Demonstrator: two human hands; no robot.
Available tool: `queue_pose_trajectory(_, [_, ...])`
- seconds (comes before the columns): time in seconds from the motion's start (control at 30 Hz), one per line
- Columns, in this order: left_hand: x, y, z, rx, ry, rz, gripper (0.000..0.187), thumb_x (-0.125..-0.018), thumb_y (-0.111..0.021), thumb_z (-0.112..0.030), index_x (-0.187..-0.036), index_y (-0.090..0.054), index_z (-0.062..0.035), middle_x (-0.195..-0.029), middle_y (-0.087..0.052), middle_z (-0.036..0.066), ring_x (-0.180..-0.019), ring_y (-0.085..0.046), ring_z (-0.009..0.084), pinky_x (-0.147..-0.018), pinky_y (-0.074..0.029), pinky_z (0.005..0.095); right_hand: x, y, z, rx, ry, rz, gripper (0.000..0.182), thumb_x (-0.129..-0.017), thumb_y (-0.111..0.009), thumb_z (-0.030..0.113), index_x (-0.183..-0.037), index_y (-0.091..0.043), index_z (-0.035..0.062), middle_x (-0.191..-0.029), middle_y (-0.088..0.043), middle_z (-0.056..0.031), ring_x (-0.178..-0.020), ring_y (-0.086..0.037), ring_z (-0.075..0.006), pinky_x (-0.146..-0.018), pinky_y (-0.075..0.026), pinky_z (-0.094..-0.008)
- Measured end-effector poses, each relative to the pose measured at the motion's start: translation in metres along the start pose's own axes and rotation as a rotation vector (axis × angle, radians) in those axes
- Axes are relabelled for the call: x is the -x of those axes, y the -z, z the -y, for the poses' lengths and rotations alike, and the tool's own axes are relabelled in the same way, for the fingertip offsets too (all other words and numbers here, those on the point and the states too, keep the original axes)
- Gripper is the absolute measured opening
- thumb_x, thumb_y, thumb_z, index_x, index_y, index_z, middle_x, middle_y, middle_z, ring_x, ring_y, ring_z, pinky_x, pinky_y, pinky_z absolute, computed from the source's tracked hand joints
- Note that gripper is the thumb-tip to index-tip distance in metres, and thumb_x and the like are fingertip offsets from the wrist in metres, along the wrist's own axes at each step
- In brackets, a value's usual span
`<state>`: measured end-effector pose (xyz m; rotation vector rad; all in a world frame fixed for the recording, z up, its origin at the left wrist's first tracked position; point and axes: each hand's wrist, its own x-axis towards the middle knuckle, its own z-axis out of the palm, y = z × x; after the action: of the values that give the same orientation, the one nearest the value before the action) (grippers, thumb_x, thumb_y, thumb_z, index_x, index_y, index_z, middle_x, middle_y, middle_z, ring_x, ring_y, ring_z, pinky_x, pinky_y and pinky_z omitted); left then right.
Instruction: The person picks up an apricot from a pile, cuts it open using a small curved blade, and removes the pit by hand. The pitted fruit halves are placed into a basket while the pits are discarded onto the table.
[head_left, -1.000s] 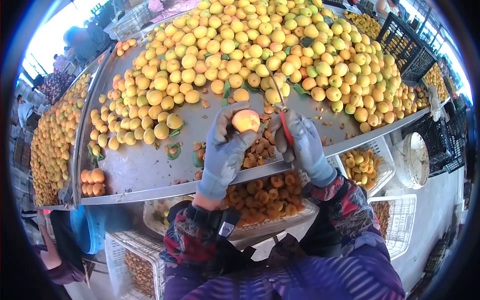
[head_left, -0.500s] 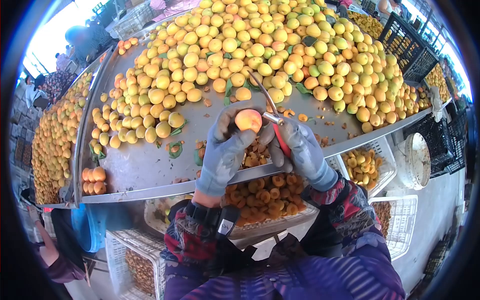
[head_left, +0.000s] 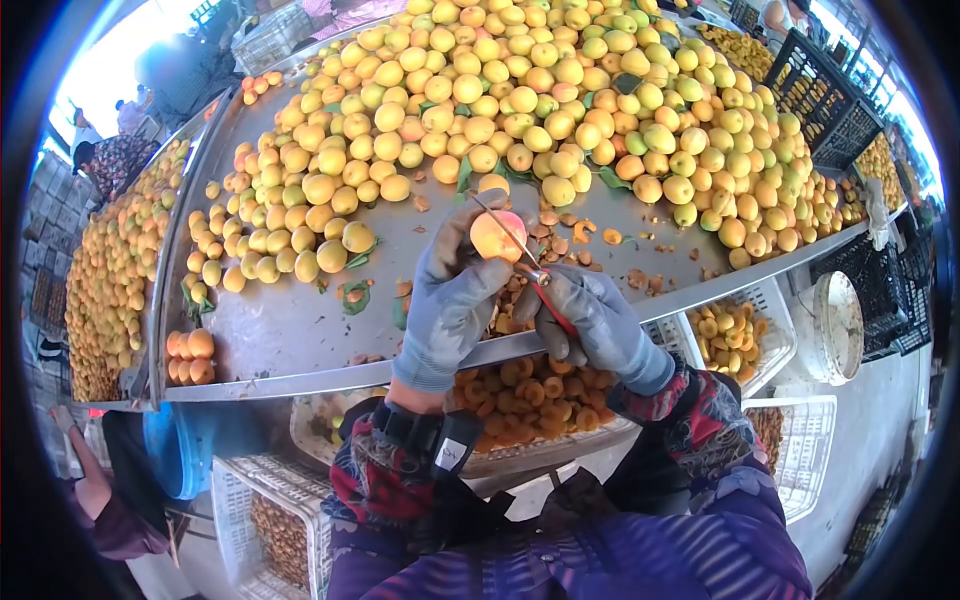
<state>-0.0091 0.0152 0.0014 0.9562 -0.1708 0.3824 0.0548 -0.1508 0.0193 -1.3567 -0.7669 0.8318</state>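
Observation:
A yellow and pink apricot [head_left: 489, 240] rests in the fingers of my gloved left hand [head_left: 445, 300], over the front edge of the metal table. My gloved right hand [head_left: 602, 312] grips a slim curved knife [head_left: 557, 309] by its red handle. The knife's thin blade lies across the apricot's face, slanting up to the left. Below my hands, a white crate under the table edge holds halved apricots [head_left: 535, 400]. Cut scraps and pits [head_left: 548, 240] are scattered on the metal just beyond the fruit.
A large heap of whole apricots [head_left: 560, 75] covers the back of the metal table [head_left: 270, 340]. Several apricots sit in a small group [head_left: 190, 358] at the left corner. White crates [head_left: 805, 455], a white bucket [head_left: 838, 325] and a blue bucket [head_left: 172, 450] stand below.
My right hand has turned the knife, bringing its blade down and left from upright beside the apricot to across it. My left hand still holds the apricot in nearly the same place.

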Motion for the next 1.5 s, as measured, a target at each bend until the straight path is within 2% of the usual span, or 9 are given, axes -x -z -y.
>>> queue_pose_trajectory(0.57, [0.003,-0.022,-0.007,-0.049,-0.049,-0.052,0.050,-0.089,-0.060,-0.015,-0.130,-0.041,0.0037,-0.122,-0.055,0.018,-0.105,-0.059,0.0235,-0.091,-0.047,0.0369,-0.007,-0.006,-0.019,-0.099,0.114,-0.065,0.047,-0.097,-0.039,0.046,-0.089,-0.057,0.0027,-0.052,-0.046,-0.0005,-0.043,-0.037,-0.0060,-0.042,-0.030,-0.0207])
queue_pose_trajectory(0.67, [0.005,-0.013,0.001,0.170,0.020,-0.053,0.046,-0.091,-0.058,-0.017,-0.129,-0.043,0.0033,-0.120,-0.057,0.018,-0.105,-0.059,0.0238,-0.090,-0.047,0.0366,-0.007,-0.011,-0.018,-0.050,0.117,-0.124,0.047,-0.097,-0.040,0.046,-0.090,-0.057,0.0025,-0.053,-0.046,-0.0004,-0.044,-0.039,-0.0059,-0.043,-0.030,-0.0205])
queue_pose_trajectory(0.77, [0.007,-0.006,0.000,0.299,0.219,-0.107,0.038,-0.091,-0.058,-0.011,-0.126,-0.048,0.0000,-0.114,-0.059,0.010,-0.093,-0.059,0.0153,-0.075,-0.049,0.0282,-0.007,-0.010,-0.022,-0.028,0.130,-0.132,0.047,-0.097,-0.040,0.046,-0.090,-0.057,0.0023,-0.053,-0.046,-0.0003,-0.043,-0.039,-0.0061,-0.043,-0.030,-0.0204])
queue_pose_trajectory(0.87, [0.007,-0.010,-0.009,0.109,0.106,-0.133,0.039,-0.090,-0.059,-0.009,-0.126,-0.048,0.0001,-0.114,-0.058,0.009,-0.091,-0.059,0.0146,-0.076,-0.049,0.0273,-0.008,-0.014,-0.025,-0.071,0.159,-0.121,0.046,-0.098,-0.040,0.045,-0.091,-0.057,0.0026,-0.053,-0.046,0.0000,-0.043,-0.039,-0.0061,-0.043,-0.030,-0.0203])
queue_pose_trajectory(0.93, [0.006,-0.012,-0.015,-0.395,-0.035,-0.163,0.040,-0.089,-0.060,-0.008,-0.126,-0.048,0.0000,-0.114,-0.058,0.008,-0.093,-0.059,0.0144,-0.079,-0.049,0.0272,-0.009,-0.007,-0.026,-0.044,0.156,-0.067,0.045,-0.098,-0.040,0.044,-0.091,-0.056,0.0027,-0.053,-0.046,0.0001,-0.043,-0.039,-0.0063,-0.043,-0.031,-0.0203])
queue_pose_trajectory(1.27, [0.012,-0.009,-0.004,0.096,0.139,-0.138,0.039,-0.092,-0.056,-0.012,-0.127,-0.046,0.0018,-0.117,-0.058,0.014,-0.105,-0.059,0.0254,-0.092,-0.046,0.0383,-0.009,-0.006,-0.024,-0.019,0.149,-0.049,0.037,-0.098,-0.044,0.034,-0.088,-0.052,-0.0002,-0.054,-0.046,0.0007,-0.046,-0.043,-0.0059,-0.042,-0.032,-0.0215])
queue_pose_trajectory(1.33, [0.011,-0.011,-0.008,0.093,0.098,-0.182,0.044,-0.086,-0.062,-0.003,-0.128,-0.047,-0.0003,-0.113,-0.059,0.009,-0.097,-0.059,0.0148,-0.082,-0.049,0.0258,-0.009,-0.005,-0.025,-0.017,0.132,-0.045,0.037,-0.098,-0.044,0.034,-0.088,-0.052,-0.0006,-0.054,-0.046,0.0009,-0.046,-0.043,-0.0058,-0.042,-0.033,-0.0213])
queue_pose_trajectory(1.47, [0.008,-0.010,-0.014,-0.095,0.046,-0.160,0.048,-0.084,-0.064,0.000,-0.129,-0.047,0.0001,-0.113,-0.059,0.009,-0.097,-0.059,0.0140,-0.083,-0.049,0.0255,-0.009,-0.005,-0.022,-0.020,0.109,-0.008,0.037,-0.098,-0.045,0.035,-0.088,-0.052,-0.0006,-0.055,-0.046,0.0014,-0.046,-0.044,-0.0057,-0.042,-0.033,-0.0212])
queue_pose_trajectory(1.5, [0.008,-0.011,-0.014,-0.363,-0.042,-0.145,0.050,-0.083,-0.064,0.001,-0.129,-0.046,0.0000,-0.113,-0.059,0.009,-0.098,-0.059,0.0138,-0.083,-0.049,0.0253,-0.009,-0.005,-0.020,-0.020,0.110,-0.009,0.037,-0.098,-0.045,0.035,-0.088,-0.052,-0.0006,-0.055,-0.046,0.0014,-0.046,-0.044,-0.0057,-0.042,-0.033,-0.0212])
